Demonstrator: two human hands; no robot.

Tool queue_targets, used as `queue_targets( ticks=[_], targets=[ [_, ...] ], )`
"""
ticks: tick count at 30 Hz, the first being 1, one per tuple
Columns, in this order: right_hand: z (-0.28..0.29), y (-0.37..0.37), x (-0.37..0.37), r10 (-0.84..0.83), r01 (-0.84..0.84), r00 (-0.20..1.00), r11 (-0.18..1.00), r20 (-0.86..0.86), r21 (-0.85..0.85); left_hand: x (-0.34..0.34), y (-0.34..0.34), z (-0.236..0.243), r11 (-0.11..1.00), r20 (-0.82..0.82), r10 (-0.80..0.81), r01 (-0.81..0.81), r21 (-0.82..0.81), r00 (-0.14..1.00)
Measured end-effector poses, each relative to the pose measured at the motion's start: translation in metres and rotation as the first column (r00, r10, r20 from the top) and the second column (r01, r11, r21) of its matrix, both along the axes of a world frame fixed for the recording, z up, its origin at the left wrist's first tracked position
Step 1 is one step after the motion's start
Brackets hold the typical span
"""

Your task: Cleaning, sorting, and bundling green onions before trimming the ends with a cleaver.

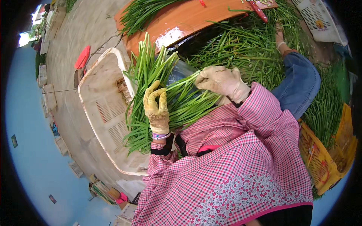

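My left hand [157, 106], in a stained yellowish glove, has its fingers curled on thin green leafy stalks [193, 106], which spread under both hands across my lap. My right hand [220, 81], in a pale glove, pinches the whitish ends of a few stalks, with its fingertips partly hidden. Another upright-fanned bunch [142, 69] lies just beyond my left hand, over a sheet of clear plastic [177, 71]. My checked pink sleeves and apron fill the lower middle.
A white plastic basket [102, 113] stands at left. An orange board [158, 24] bears greens and a red-handled knife [258, 11]. Loose greens [249, 45] cover the floor beside a jeans-clad leg [296, 81]. A yellow crate [316, 165] sits at right, a white crate [313, 17] at top right.
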State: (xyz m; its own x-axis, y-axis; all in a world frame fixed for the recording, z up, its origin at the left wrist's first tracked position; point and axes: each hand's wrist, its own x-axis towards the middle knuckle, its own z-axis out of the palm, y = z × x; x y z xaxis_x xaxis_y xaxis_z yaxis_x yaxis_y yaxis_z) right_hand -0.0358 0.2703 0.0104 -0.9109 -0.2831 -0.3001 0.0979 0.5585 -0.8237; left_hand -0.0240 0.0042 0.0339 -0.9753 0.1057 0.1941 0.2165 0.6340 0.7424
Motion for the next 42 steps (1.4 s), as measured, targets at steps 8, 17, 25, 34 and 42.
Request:
queue_targets(
  ticks=[8, 17, 25, 34, 42],
  targets=[
    [-0.015, -0.036, 0.007, -0.259, 0.27, 0.96, 0.956, -0.106, 0.11, 0.007, 0.002, 0.004, 0.997, -0.025, 0.072, -0.072, 0.0, 0.997],
    [0.023, -0.041, 0.038, 0.186, -0.035, 0.977, 0.617, 0.102, -0.787, 0.009, -0.005, -0.001, 0.977, 0.009, 0.14, -0.139, 0.159, 0.99],
    [0.039, 0.037, 0.025, -0.162, 0.394, 0.906, 0.66, 0.391, -0.64, 0.01, -0.006, -0.004, 0.973, 0.007, 0.151, -0.149, 0.178, 0.989],
    [-0.002, -0.048, 0.034, 0.011, 0.067, 0.968, 0.951, -0.25, 0.301, 0.016, -0.009, 0.006, 0.969, -0.02, 0.193, -0.187, 0.162, 0.981],
    [-0.033, -0.071, 0.04, -0.226, 0.189, 0.967, 0.945, -0.113, -0.267, 0.035, -0.02, 0.001, 0.917, -0.113, -0.046, -0.002, -0.399, 0.993]
  ],
)
